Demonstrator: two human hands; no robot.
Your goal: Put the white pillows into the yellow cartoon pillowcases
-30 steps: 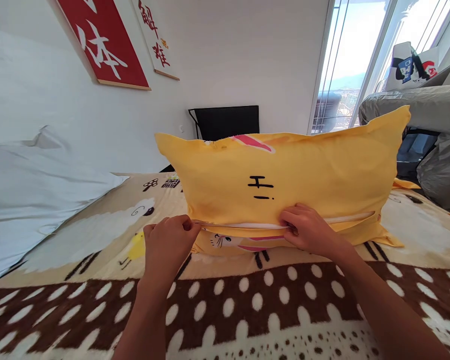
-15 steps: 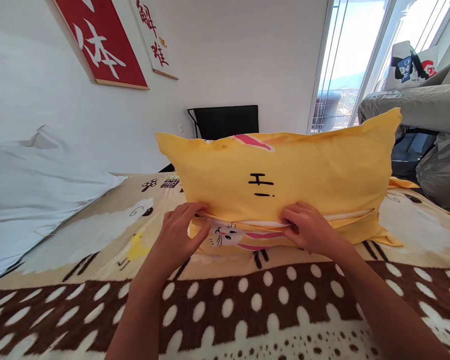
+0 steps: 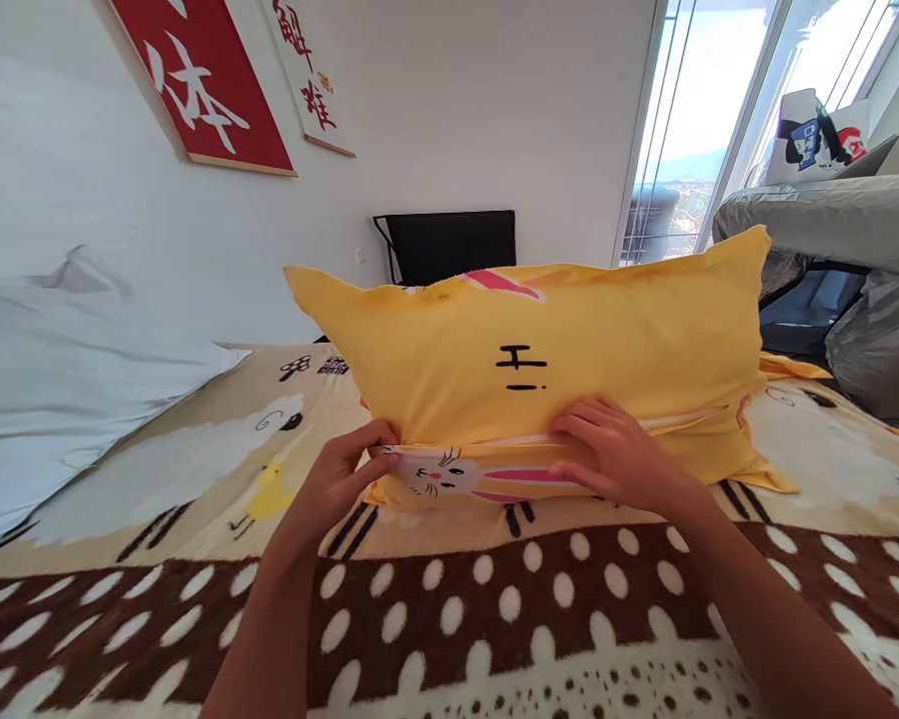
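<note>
A yellow pillow point(image 3: 435, 340) with a black "Hi!" print stands on its long side, facing me. A pale zipper point(image 3: 685, 419) runs along its lower part, and below it a white rabbit face point(image 3: 439, 472) with pink ears is printed. At the zipper's left end, my left hand point(image 3: 349, 474) pinches the pillowcase edge between thumb and fingers. My right hand point(image 3: 610, 449) rests against the pillow near the middle of the zipper, fingers stretched out over the seam and thumb apart below it. Its palm covers part of the zipper.
Beneath lies a patterned blanket point(image 3: 494, 599) with sheep and brown dotted bands. A white pillow point(image 3: 82, 389) is at the left. Behind stands a black chair back point(image 3: 449, 245); a grey-covered piece of furniture point(image 3: 831, 215) is at the right by the window.
My left hand has moved slightly left and down and closed on the pillowcase edge. My right thumb has spread away from the fingers. The pillow's upper corners have shifted left.
</note>
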